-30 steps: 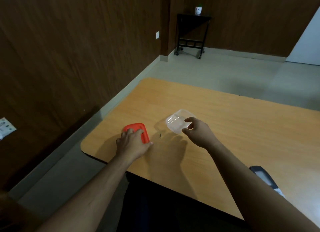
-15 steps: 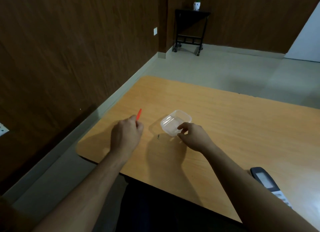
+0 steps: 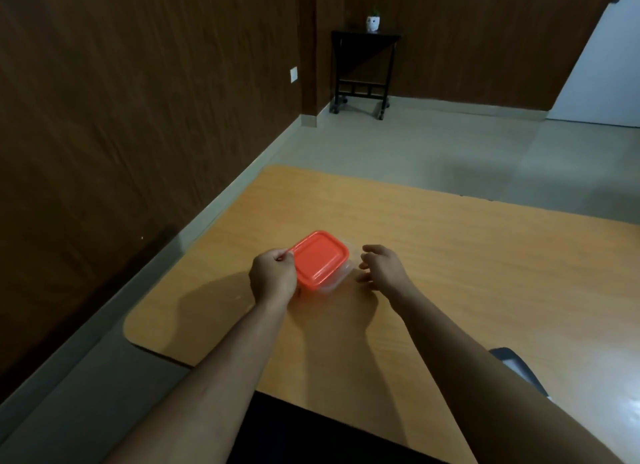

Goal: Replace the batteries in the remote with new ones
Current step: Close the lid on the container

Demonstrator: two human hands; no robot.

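1. Pinching the near-left edge of the orange lid [image 3: 320,258], my left hand [image 3: 273,278] has its fingers curled round the rim.
2. That lid sits over the clear plastic container [image 3: 341,280], which stands on the wooden table [image 3: 450,256]; whether it is pressed fully down I cannot tell.
3. My right hand [image 3: 382,268] hovers just to the right of the container, its fingers loosely bent and holding nothing, the fingertips close to the container's right wall.
4. The remote [image 3: 517,368] lies on the table well apart from the container, on its near right side, mostly hidden behind my right forearm; only its dark upper end and a pale patch show.
5. Far beyond the container, a black side table [image 3: 363,65] stands by the brown wall, with a small white pot [image 3: 373,23] on top.
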